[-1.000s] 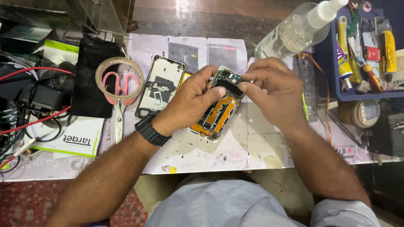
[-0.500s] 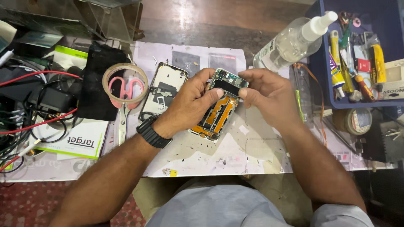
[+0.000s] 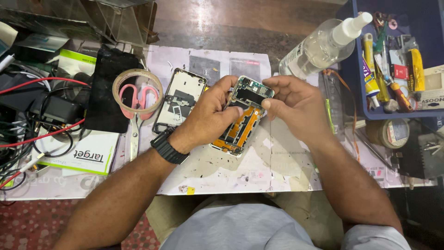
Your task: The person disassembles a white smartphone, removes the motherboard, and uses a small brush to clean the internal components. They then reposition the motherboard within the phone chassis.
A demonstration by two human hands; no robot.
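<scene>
The left hand (image 3: 210,115), a black watch on its wrist, wraps around the side of an opened phone (image 3: 240,118) with orange inner parts, holding it tilted just above the table (image 3: 277,162). The right hand (image 3: 296,106) pinches the phone's top end between thumb and fingers. Just left of the left hand lies a detached phone back frame (image 3: 179,99); farther left, pink-handled scissors (image 3: 135,104) lie inside a tape ring (image 3: 138,74). Beyond the right hand lies a clear spray bottle (image 3: 319,46).
</scene>
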